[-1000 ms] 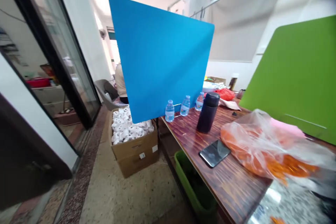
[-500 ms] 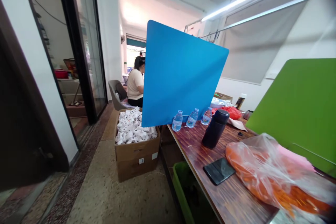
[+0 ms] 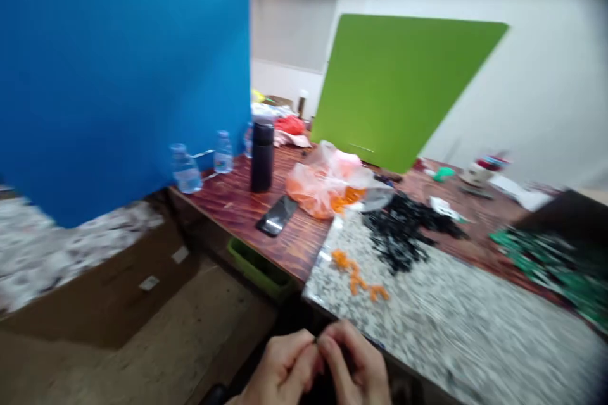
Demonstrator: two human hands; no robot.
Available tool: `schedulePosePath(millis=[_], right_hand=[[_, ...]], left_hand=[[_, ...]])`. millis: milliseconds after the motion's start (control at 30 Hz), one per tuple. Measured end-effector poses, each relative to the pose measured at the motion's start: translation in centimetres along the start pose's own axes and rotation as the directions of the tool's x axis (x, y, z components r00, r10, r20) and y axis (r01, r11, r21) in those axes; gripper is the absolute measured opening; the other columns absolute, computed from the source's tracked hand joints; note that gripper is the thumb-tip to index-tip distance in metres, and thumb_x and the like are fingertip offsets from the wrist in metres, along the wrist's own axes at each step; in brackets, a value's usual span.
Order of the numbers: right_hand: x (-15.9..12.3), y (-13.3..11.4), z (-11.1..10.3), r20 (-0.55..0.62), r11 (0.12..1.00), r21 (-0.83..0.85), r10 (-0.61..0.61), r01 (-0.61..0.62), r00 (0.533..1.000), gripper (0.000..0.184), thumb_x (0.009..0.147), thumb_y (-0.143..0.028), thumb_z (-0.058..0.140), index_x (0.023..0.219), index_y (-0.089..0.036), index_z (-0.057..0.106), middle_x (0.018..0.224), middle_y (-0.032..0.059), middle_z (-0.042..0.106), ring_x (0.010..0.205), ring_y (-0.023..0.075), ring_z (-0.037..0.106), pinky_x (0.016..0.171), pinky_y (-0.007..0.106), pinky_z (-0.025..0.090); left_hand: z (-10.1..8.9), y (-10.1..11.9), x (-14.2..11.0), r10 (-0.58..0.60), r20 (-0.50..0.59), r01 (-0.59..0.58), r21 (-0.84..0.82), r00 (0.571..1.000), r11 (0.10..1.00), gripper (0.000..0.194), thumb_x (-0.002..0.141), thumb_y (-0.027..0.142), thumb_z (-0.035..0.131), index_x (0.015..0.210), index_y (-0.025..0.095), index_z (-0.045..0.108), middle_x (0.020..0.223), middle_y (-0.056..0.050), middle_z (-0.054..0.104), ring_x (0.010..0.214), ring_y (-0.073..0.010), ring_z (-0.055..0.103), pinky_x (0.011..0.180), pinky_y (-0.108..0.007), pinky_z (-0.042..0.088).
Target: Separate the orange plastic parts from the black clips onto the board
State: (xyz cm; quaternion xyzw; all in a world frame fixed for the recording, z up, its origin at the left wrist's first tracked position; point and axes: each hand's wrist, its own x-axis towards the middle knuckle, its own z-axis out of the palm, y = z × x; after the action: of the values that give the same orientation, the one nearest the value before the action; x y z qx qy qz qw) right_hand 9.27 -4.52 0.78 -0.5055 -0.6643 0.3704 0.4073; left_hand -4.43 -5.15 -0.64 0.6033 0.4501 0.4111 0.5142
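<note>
My left hand (image 3: 287, 367) and my right hand (image 3: 354, 361) meet at the bottom centre, just off the table's near edge. Both are closed in a pinch, fingertips together. Whatever lies between them is too small and blurred to name. Beyond them is a speckled grey slab (image 3: 456, 310) on the table. Small orange pieces (image 3: 356, 278) lie in a row on its left part, closest to my hands. Behind these spreads a heap of black pieces (image 3: 399, 228).
A phone (image 3: 277, 215), a dark flask (image 3: 262, 158) and small water bottles (image 3: 186, 171) stand left, before a blue panel (image 3: 123, 63). A plastic bag (image 3: 320, 183) holds orange stuff. Green pieces (image 3: 546, 266) lie right. A green bin (image 3: 259, 269) sits below the table edge.
The view has swung right and down. Both my hands, the speckled slab and the black, orange and green pieces have come into view. The seated person has left the picture.
</note>
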Motion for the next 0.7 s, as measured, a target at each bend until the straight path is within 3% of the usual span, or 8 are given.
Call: schedulePosePath(millis=[100, 200, 267, 367, 433, 533, 700], right_hand=[[1.2, 0.7, 0.1, -0.038, 0.995, 0.100, -0.009, 0.012, 0.999, 0.031, 0.090, -0.038, 0.047, 0.069, -0.017, 0.054, 0.059, 0.0003, 0.058, 0.054, 0.0113, 0.056, 0.052, 0.021, 0.045], [2.4, 0.8, -1.1, 0.043, 0.997, 0.075, 0.008, -0.012, 0.999, 0.025, 0.088, -0.036, 0.053, 0.077, -0.015, 0.061, 0.063, 0.0002, 0.061, 0.057, 0.0105, 0.057, 0.055, 0.020, 0.045], [3.9, 0.8, -3.0, 0.060, 0.996, -0.067, -0.056, 0.060, 0.997, 0.020, 0.086, -0.034, 0.057, 0.083, -0.016, 0.065, 0.071, 0.0009, 0.064, 0.062, 0.0107, 0.058, 0.058, 0.020, 0.045], [7.9, 1.7, -7.0, -0.040, 0.914, -0.389, -0.145, 0.118, 0.989, 0.018, 0.089, -0.029, 0.054, 0.088, -0.016, 0.066, 0.080, 0.0020, 0.067, 0.068, 0.0104, 0.059, 0.062, 0.020, 0.045], [11.4, 2.8, -9.9, -0.137, 0.830, -0.556, -0.146, 0.046, 0.980, 0.020, 0.092, -0.027, 0.049, 0.093, -0.015, 0.066, 0.087, 0.0044, 0.067, 0.073, 0.0114, 0.059, 0.066, 0.021, 0.046], [16.5, 5.1, -13.7, -0.261, 0.752, -0.654, -0.129, -0.077, 0.957, 0.022, 0.092, -0.024, 0.048, 0.098, -0.012, 0.065, 0.096, 0.0100, 0.065, 0.089, 0.0172, 0.057, 0.082, 0.029, 0.042], [21.3, 8.3, -15.7, -0.380, 0.624, -0.740, -0.080, -0.251, 0.921, 0.019, 0.085, -0.029, 0.058, 0.090, -0.015, 0.070, 0.099, 0.0137, 0.062, 0.098, 0.0255, 0.051, 0.085, 0.036, 0.037]], left_hand=[[-0.1, -0.3, 1.1, -0.060, -0.004, 0.060, -0.063, 0.998, 0.996, 0.046, 0.089, 0.055, 0.041, 0.062, 0.019, 0.048, 0.056, 0.003, 0.041, 0.053, -0.0121, 0.039, 0.052, -0.024, 0.033], [-0.1, -1.0, 2.2, -0.138, 0.007, 0.137, -0.129, 0.990, 0.982, 0.045, 0.086, 0.058, 0.045, 0.064, 0.019, 0.049, 0.057, 0.004, 0.041, 0.054, -0.0124, 0.038, 0.052, -0.023, 0.035], [-0.2, -1.5, 2.8, -0.190, 0.028, 0.192, -0.154, 0.981, 0.969, 0.043, 0.087, 0.056, 0.044, 0.069, 0.018, 0.054, 0.060, 0.003, 0.043, 0.056, -0.0126, 0.040, 0.054, -0.022, 0.037], [-0.5, -2.0, 3.4, -0.232, 0.057, 0.239, -0.193, 0.971, 0.952, 0.042, 0.089, 0.054, 0.043, 0.074, 0.018, 0.059, 0.061, 0.003, 0.044, 0.057, -0.0123, 0.041, 0.056, -0.022, 0.039], [-0.5, -2.2, 3.6, -0.246, 0.055, 0.252, -0.222, 0.968, 0.942, 0.043, 0.086, 0.056, 0.046, 0.075, 0.018, 0.060, 0.061, 0.003, 0.046, 0.057, -0.0120, 0.042, 0.057, -0.022, 0.040], [-0.1, -2.3, 3.6, -0.264, 0.022, 0.261, -0.266, 0.964, 0.928, 0.043, 0.080, 0.059, 0.054, 0.074, 0.017, 0.062, 0.061, 0.003, 0.047, 0.055, -0.0119, 0.042, 0.055, -0.022, 0.040], [0.4, -2.9, 3.8, -0.295, 0.033, 0.290, -0.318, 0.955, 0.903, 0.049, 0.074, 0.065, 0.057, 0.068, 0.016, 0.060, 0.055, 0.004, 0.042, 0.050, -0.0107, 0.039, 0.050, -0.021, 0.037]])
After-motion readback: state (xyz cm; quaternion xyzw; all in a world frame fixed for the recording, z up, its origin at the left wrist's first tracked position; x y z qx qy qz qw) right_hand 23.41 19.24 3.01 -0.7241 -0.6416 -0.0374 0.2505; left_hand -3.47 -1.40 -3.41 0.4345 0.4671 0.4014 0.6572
